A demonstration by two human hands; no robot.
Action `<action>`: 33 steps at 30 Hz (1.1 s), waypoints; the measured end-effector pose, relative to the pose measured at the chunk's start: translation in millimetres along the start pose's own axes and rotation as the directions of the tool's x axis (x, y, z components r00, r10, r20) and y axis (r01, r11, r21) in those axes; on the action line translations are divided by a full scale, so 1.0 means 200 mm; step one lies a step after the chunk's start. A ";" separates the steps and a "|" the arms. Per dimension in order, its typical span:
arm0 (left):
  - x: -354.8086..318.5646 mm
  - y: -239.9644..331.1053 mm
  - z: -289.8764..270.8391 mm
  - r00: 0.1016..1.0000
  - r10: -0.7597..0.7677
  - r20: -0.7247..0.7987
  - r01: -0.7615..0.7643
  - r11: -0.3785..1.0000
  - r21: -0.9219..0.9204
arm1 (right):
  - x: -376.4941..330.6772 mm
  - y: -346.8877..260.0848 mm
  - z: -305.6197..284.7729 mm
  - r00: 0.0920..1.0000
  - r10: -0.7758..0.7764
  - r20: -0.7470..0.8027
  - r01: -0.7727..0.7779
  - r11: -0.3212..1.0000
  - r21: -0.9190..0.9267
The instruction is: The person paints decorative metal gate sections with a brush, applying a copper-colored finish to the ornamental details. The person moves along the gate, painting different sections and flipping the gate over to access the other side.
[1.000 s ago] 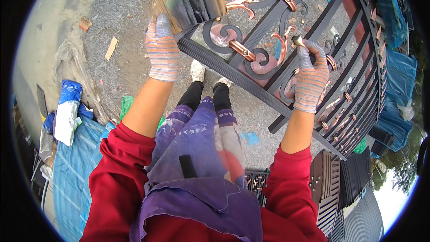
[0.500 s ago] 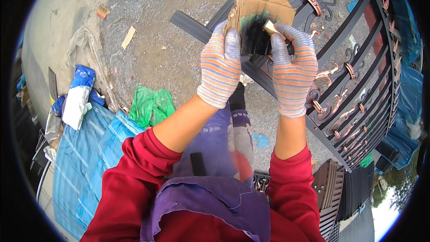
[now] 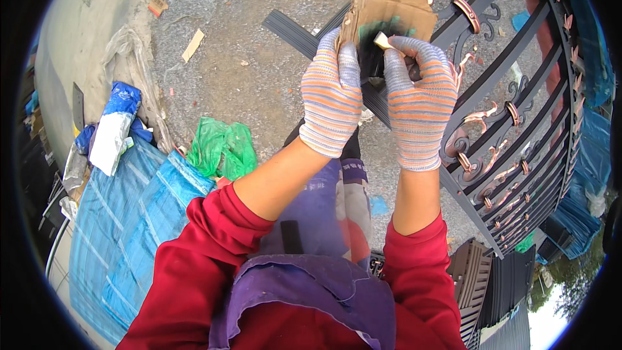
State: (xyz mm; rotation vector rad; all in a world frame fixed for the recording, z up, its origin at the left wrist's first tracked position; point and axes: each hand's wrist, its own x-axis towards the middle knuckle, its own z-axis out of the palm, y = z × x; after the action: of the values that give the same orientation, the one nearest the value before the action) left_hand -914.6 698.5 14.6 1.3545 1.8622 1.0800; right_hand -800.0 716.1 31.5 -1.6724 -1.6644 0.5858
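Observation:
Both of my hands wear striped grey and orange knit gloves. My left hand (image 3: 332, 104) grips a torn piece of brown cardboard (image 3: 396, 8) by its left edge, thumb on the near face. Wet-looking black paint (image 3: 370, 58) with green smears covers its lower middle. Between thumb and fingers of my right hand (image 3: 421, 104) is a small pale sponge-like block (image 3: 383, 41), held against or just over the black patch. Whether it touches, I cannot tell. Under and beyond both hands lies a dark metal gate (image 3: 512, 113) with copper-coloured scrolls and bands.
Gravel ground (image 3: 220, 71) spreads ahead and left. A green plastic bag (image 3: 222, 148), blue sheeting (image 3: 123, 220) and a blue-and-white bag (image 3: 116, 129) lie at the left. A grooved dark bar (image 3: 291, 34) sticks out left of the gate. Slatted panels (image 3: 472, 269) stand at the lower right.
Both hands, with the cardboard, have shifted slightly right in the picture. The pale block has moved a little left across the cardboard, and my right hand covers more of the black patch.

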 end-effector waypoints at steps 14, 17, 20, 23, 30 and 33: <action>0.04 -0.04 0.01 0.994 -0.108 -0.009 0.108 0.994 0.027 | -0.06 0.03 0.04 0.985 0.068 0.158 -0.069 0.998 -0.001; 0.14 -0.16 -0.01 0.992 -0.039 -0.118 0.045 0.998 0.042 | -0.07 0.11 -0.03 0.969 0.208 0.134 -0.217 0.974 0.062; 0.25 -0.40 -0.03 0.977 -0.035 -0.212 0.035 0.999 -0.002 | -0.01 0.23 -0.12 0.985 0.155 0.080 -0.157 0.988 0.013; 0.30 -0.48 -0.04 0.978 0.024 -0.207 -0.012 0.998 0.057 | 0.10 0.38 -0.12 0.991 0.131 0.001 -0.131 0.990 -0.045; 0.31 -0.41 -0.04 0.966 0.176 -0.188 -0.138 0.970 0.198 | 0.32 0.48 -0.01 0.993 -0.030 0.112 0.066 0.941 -0.332; 0.32 -0.40 -0.04 0.963 0.171 -0.208 -0.129 0.971 0.201 | 0.38 0.46 0.04 0.968 -0.083 0.238 0.191 0.859 -0.474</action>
State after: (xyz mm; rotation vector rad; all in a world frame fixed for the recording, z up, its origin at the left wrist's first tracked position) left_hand -978.8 745.3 -50.4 1.5562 2.0947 1.2032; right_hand -738.0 797.6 -29.7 -1.8654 -2.2109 0.2798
